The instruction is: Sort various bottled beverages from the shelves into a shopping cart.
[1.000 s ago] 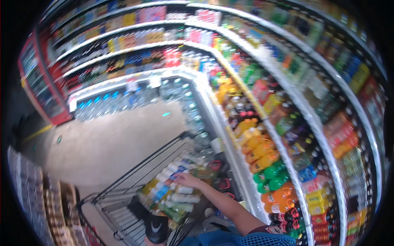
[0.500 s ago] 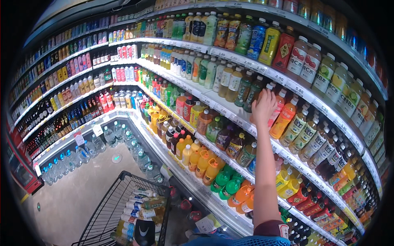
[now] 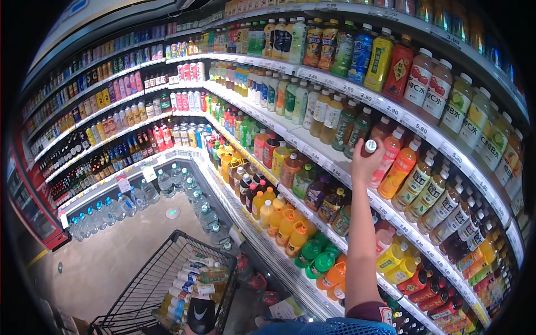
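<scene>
My right hand (image 3: 365, 166) reaches up to a middle shelf of the drinks display, its fingers closed round a drink bottle (image 3: 370, 147). Only the pale cap and the dark neck of this bottle show; the hand hides the body. It tilts with its cap toward me. On the right, close to my fingers, stands a pink drink bottle (image 3: 386, 159), followed by orange drink bottles (image 3: 400, 170). Dark green bottles (image 3: 358, 129) stand to the left of the hand. My left hand is not in view.
A black wire shopping cart (image 3: 125, 287) at the lower left holds several bottles (image 3: 192, 279). Tall shelves of drinks curve round on the left and right. Large water bottles (image 3: 109, 209) line the floor along the shelf base. A red-framed cooler (image 3: 42, 218) stands at the far left.
My right hand has drawn back slightly from the shelf and down, and now shows the bottle in its grip, tipped toward me. The whole view has shifted slightly.
</scene>
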`<state>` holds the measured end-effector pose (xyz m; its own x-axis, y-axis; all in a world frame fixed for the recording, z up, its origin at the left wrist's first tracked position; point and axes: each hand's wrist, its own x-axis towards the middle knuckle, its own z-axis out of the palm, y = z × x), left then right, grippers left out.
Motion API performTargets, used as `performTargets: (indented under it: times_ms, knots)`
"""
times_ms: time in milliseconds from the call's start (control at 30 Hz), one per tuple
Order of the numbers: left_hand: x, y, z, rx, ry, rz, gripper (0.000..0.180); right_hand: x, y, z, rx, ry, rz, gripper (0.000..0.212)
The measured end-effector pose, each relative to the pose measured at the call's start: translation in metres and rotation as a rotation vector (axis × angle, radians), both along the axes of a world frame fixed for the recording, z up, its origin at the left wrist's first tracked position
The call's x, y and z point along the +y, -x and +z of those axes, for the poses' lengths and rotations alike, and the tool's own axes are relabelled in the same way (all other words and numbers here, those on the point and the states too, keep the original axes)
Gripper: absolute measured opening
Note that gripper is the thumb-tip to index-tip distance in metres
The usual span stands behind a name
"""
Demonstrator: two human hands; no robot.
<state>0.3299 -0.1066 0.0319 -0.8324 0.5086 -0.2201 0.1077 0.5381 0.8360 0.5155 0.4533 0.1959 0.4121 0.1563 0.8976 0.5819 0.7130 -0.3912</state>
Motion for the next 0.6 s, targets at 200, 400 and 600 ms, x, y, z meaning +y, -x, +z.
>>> performTargets:
  times_ms: [200, 400, 600]
  knots:
    - [-0.011, -0.002, -0.007, 0.005, -0.212, -0.01, 0.07, -0.033, 0.01, 0.009, 0.191, -0.133, 0.235, 0.021]
    - [-0.019, 0.003, -0.003, 0.101, -0.194, -0.082, 0.05, -0.096, 0.047, 0.007, 0.537, 0.266, 1.46, 0.014]
    - [-0.017, 0.009, 0.048, 0.207, -0.364, -0.244, 0.045, -0.192, 0.149, -0.043, 0.102, 0.817, 2.188, 0.019]
